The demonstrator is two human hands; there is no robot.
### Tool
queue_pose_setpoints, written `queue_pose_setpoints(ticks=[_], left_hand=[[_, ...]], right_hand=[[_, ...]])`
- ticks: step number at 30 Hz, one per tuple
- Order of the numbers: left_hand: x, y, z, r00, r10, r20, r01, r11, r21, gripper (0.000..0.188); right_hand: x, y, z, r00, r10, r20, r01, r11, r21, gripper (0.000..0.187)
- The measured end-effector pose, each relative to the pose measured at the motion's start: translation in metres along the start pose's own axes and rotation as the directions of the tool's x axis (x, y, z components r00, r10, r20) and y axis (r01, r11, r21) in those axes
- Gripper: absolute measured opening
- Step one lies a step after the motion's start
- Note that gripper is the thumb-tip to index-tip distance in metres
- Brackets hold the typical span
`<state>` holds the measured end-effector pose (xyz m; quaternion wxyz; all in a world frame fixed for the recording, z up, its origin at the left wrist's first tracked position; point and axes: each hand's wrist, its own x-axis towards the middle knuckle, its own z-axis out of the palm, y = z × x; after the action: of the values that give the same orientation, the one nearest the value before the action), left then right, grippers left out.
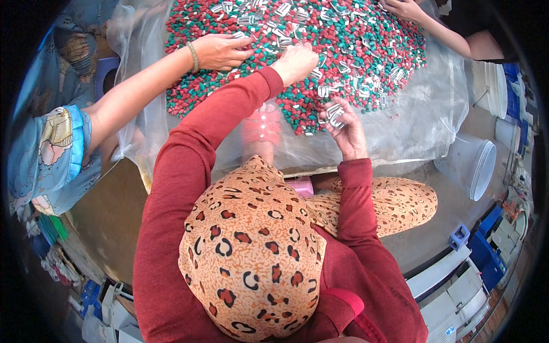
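A broad heap of small red, green and white pieces (366,63) lies before me, with pale U-shaped clip-like pieces (283,10) scattered over it. My left hand (296,62) rests on the heap near its middle, back upward and fingers curled down. What those fingers hold, if anything, is hidden. Raised at the heap's near edge, my right hand (347,130) is closed around several of the pale clip-like pieces (335,115). More clip-like pieces (325,91) lie just beyond it.
A translucent sheet (434,108) spreads under the heap. Another person's hand (223,51) works close to my left hand; a second person's hand (402,9) reaches in at far right. White buckets (469,166) stand at the right, and blue crates (489,246) lie lower right.
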<state>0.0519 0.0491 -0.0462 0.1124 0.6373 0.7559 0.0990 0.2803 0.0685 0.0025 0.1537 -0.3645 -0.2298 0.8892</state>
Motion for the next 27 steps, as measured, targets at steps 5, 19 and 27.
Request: queue_pose_setpoints(ticks=[5,19,27], left_hand=[[-0.009,-0.007,-0.02,0.999,-0.024,0.046,0.037,0.947,-0.318,0.019],[-0.06,-0.045,-0.101,0.993,-0.082,0.079,0.029,-0.488,-0.872,0.025],[-0.029,-0.02,-0.022,0.997,0.051,0.054,-0.043,0.99,-0.136,0.023]], right_hand=[[0.024,-0.025,-0.008,0.988,-0.049,0.145,0.044,0.998,0.034,0.023],[0.106,-0.001,0.022,0.898,-0.353,0.261,0.11,-0.395,-0.912,0.026],[0.052,-0.021,0.009,0.993,-0.098,-0.072,0.074,0.955,-0.288,0.011]])
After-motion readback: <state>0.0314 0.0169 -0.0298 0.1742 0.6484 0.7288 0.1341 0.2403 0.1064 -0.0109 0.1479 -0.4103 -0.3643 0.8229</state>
